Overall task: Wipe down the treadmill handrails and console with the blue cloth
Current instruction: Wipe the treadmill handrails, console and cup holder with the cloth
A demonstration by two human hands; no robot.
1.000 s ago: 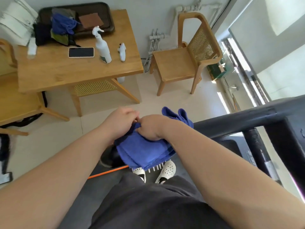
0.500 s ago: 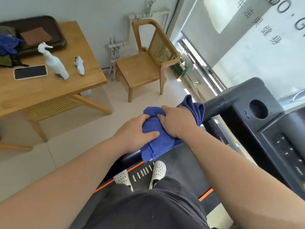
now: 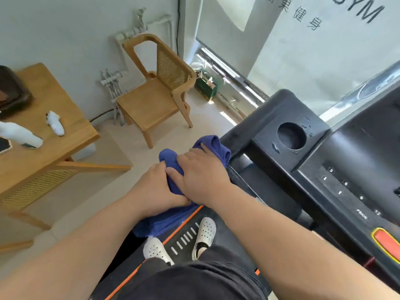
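The fingers [image 3: 173, 169] of the right hand [image 3: 200, 176] curl down over the blue cloth [image 3: 213, 144], pressing its bunched top against the treadmill's left handrail [image 3: 234, 141]. The left hand [image 3: 154, 191] sits just beside it at 7 o'clock, touching it, its fingers wrapped closed around the same cloth from below. The cloth bulges out at 1 o'clock of the right hand, and a looser fold hangs beneath both wrists at 6 o'clock, over the orange edge strip of the belt deck [image 3: 227, 234].

At 3 o'clock from the hands the handrail joins the black console [image 3: 350, 169], which has a round cup holder [image 3: 291, 136] with droplets near its rim and a row of small buttons. A red-orange key sits at the console's lower right. White perforated shoes [image 3: 205, 232] stand on the deck at 6 o'clock.

At 11 o'clock a wooden chair [image 3: 155, 94] stands well apart near the wall. At 9 o'clock a wooden table [image 3: 43, 152] bears a white spray bottle [image 3: 20, 134].
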